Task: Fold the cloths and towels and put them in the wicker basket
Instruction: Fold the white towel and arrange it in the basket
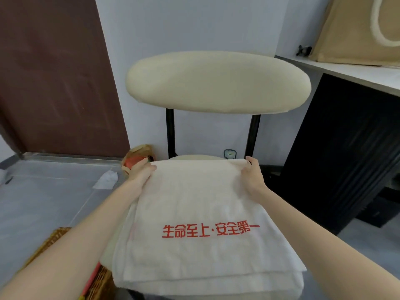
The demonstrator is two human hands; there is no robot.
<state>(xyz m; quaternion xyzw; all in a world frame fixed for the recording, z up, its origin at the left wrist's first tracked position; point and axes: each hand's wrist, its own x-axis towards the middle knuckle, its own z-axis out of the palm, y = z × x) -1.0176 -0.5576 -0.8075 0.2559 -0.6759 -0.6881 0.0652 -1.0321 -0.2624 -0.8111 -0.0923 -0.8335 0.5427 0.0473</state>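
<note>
Towel [194, 202], white with red print, lies folded in layers on the seat of a cream chair [216, 82] with black frame posts. Left hand [141, 171] pinches the far left corner, thumb on top. Right hand [252, 172] grips the far right corner, fingers curled over the edge. Wicker basket [54, 239] sits on the grey floor [43, 202] just left of the chair. Behind: white wall [194, 22], brown door [54, 72], black cabinet [346, 148] at right.

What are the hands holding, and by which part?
The white towel: left hand grips its far left corner, right hand pinches its far right corner.
</note>
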